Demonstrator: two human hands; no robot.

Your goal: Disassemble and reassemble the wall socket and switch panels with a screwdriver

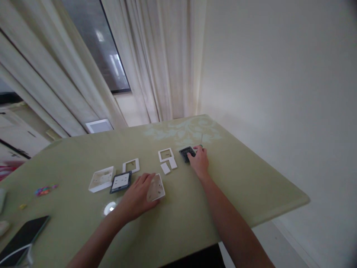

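Nearest the camera, two bare forearms (231,223) reach up from the lower edge of the head view, and a flat black phone-like slab (25,235), crossed by a white cable (16,254), lies at lower left on the pale green tabletop (240,182). The left hand (136,197) has its grip around a small open white plastic box (158,188), fingers over the far side and thumb at the near side, with the open face turned toward the right. The right hand (200,160) sits farther out, its thumb touching a dark square switch module (185,152); whether this grip is closed on anything, I cannot tell. A thin upright rod (201,139) rises just beyond its fingertips.

Between the hands, toward the far side, lie a square white plastic frame (172,153) and two white rectangular plates (165,168) next to it. Left of the left hand, a dark-edged module with a white face (121,181) lies beside a second open white box (96,181), and another white frame (137,165) lies just beyond that module. Farther left is a small multicoloured cluster (46,190). Cream curtains (167,56) hang behind the tabletop.
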